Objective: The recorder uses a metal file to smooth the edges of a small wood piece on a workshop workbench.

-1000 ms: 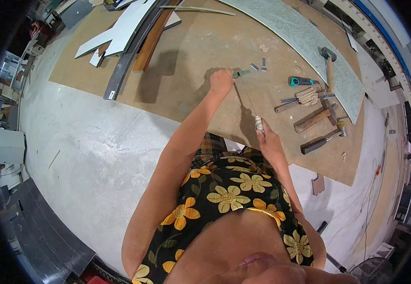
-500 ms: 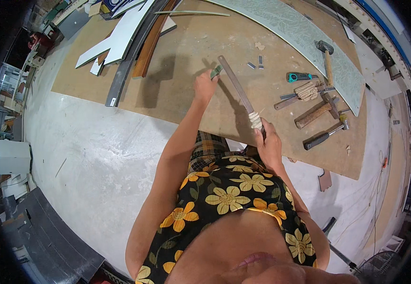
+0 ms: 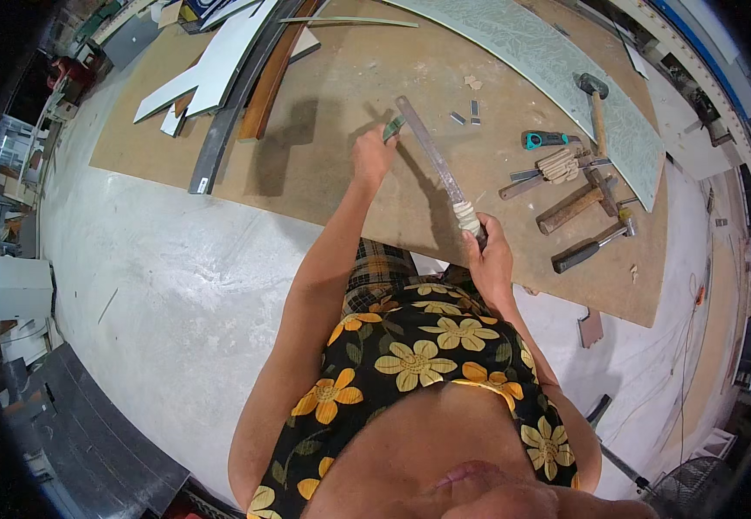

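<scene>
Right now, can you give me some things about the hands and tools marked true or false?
1. The right hand holds a long flat blade with pale wrapping. True.
2. The left hand holds a hammer. False: it holds a small green piece.
3. The black-headed mallet has its head on the patterned green panel. True.
4. The teal utility knife is on the floor. False: it lies on the brown tabletop.
</scene>
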{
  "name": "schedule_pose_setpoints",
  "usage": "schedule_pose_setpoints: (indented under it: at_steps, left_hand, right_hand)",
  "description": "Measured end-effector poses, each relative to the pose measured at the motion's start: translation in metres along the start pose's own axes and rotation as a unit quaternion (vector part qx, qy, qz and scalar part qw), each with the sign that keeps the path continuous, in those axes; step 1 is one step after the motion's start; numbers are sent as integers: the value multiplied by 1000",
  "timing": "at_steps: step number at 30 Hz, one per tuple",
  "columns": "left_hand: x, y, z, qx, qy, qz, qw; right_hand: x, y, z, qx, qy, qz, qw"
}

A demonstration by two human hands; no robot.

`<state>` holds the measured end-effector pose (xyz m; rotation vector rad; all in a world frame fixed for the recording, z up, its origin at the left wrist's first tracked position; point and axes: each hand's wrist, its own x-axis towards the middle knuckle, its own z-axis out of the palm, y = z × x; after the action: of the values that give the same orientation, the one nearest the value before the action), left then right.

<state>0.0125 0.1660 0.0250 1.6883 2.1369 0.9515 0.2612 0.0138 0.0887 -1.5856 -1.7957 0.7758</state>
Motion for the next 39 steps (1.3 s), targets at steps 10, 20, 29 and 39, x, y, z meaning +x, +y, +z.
schedule_pose_setpoints:
  at_steps: [10, 20, 29, 39]
  left_hand:
    - [-1, 13, -4, 35, -54, 21, 998]
    - [16, 17, 19, 178, -129, 57, 974]
    - [18, 29, 14, 195, -167, 59, 965]
    - [15, 30, 10, 185, -166, 31, 968]
  right_hand:
    - [12, 20, 14, 138, -69, 79, 985]
    - [59, 26, 49, -8, -23, -95, 995]
    - [103, 16, 67, -35, -50, -64, 996]
    - [129, -2, 75, -64, -94, -45, 993]
